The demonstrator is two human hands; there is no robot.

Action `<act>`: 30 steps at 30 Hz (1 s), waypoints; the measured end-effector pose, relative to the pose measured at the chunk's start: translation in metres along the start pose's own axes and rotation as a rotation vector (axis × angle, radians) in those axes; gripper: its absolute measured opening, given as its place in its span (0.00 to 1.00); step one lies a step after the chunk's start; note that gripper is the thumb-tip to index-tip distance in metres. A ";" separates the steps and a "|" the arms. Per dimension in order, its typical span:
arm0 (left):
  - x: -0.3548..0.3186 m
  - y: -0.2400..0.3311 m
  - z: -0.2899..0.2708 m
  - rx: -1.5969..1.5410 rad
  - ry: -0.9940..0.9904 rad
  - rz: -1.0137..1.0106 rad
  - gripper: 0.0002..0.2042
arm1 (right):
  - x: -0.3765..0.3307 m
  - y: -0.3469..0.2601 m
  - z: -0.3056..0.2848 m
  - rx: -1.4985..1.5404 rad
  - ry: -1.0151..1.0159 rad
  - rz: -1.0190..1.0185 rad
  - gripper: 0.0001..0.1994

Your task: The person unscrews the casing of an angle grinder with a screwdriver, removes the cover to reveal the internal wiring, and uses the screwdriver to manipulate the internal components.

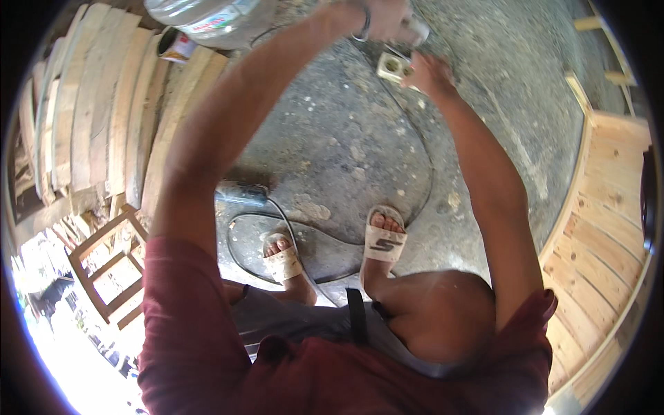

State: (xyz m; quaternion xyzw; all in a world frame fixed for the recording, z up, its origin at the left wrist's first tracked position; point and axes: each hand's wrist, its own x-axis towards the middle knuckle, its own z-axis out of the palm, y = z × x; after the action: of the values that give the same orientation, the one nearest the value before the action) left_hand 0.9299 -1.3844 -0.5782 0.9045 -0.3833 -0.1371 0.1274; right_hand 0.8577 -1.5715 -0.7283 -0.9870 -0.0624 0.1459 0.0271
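Observation:
At the top of the head view my left hand [389, 19], with a dark band at its wrist, is closed on a pale, rounded plug-like piece [416, 32], blurred and partly hidden by the fingers. Just below and to its right, my right hand [430, 75] grips the right end of a white power strip [391, 66] on the concrete floor. Round sockets show at the strip's left end; my fingers cover the rest. Both arms reach far forward, and the two hands are close together but apart.
A blue power tool [242, 195] lies near my feet, its dark cord [332, 238] looping around my sandals. Wooden boards [104, 97], a tin can [176, 45] and a large clear water bottle [214, 21] stand left. A wooden frame [107, 266] leans lower left; a plank panel [588, 256] stands right.

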 end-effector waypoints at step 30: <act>-0.438 -0.091 0.284 -0.906 1.359 -2.183 0.39 | -0.221 -0.215 -0.088 0.543 -0.526 -0.331 0.16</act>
State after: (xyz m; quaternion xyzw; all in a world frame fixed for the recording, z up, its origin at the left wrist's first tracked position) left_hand 0.5983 -1.0400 -0.8072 0.5123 0.7363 0.1885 0.3998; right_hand 0.6484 -1.3904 -0.5658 -0.8496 -0.1844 0.3979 0.2929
